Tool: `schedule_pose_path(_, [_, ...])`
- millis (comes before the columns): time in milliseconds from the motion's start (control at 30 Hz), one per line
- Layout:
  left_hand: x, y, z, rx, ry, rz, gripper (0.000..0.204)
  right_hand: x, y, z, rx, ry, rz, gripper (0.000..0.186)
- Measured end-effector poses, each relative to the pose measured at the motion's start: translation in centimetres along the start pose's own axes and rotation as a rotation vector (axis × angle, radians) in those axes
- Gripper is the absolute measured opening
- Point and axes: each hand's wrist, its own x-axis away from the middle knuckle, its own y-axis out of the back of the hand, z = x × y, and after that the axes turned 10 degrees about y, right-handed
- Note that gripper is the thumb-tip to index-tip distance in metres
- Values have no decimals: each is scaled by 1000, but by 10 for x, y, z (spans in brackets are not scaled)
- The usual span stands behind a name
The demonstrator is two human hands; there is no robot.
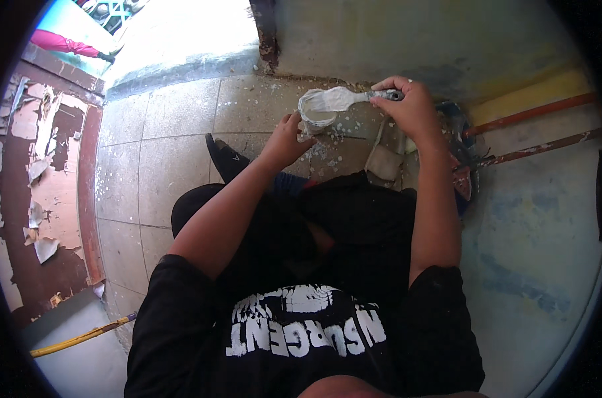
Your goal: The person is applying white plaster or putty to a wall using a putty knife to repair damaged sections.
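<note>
My left hand (pixel 288 140) is curled round the near side of a small paint-smeared cup (pixel 319 121), just above the tiled floor. White paint coats the cup's rim and shows inside it. In my right hand (pixel 410 106) is a paintbrush (pixel 339 99), gripped by its dark handle between thumb and fingers. The brush lies level, its white-covered bristles over the cup's mouth and appearing to touch the rim. Whether the cup rests on the floor or is held up, I cannot tell.
Right of my knees are a paint-stained tray (pixel 465 189), two reddish poles (pixel 533 113) against the wall, and a pale flat piece (pixel 384 162). Peeling panels (pixel 55 172) stand left, a yellow pole (pixel 85 336) below. At the top left, a person's pink-clothed limb (pixel 65 44) shows.
</note>
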Motion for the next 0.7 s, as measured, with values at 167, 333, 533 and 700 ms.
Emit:
schedule_pose_path(167, [0,-5,-15,-12,-3,-68,76,0,6,-11,-272,-60,-35,19])
schedule_pose_path(333, [-7,-15,-17,-105,-139,-179,74,-1,-10,-29,-378,79,-139,18])
schedule_pose_path(533, [-19,-33,-7,27,15,-149,73,-11,-39,-53,-380,80,-219,32])
schedule_pose_path(700, [-29,-40,-5,9,-65,-190,64,-6,-36,-37,-187,177,-239,39])
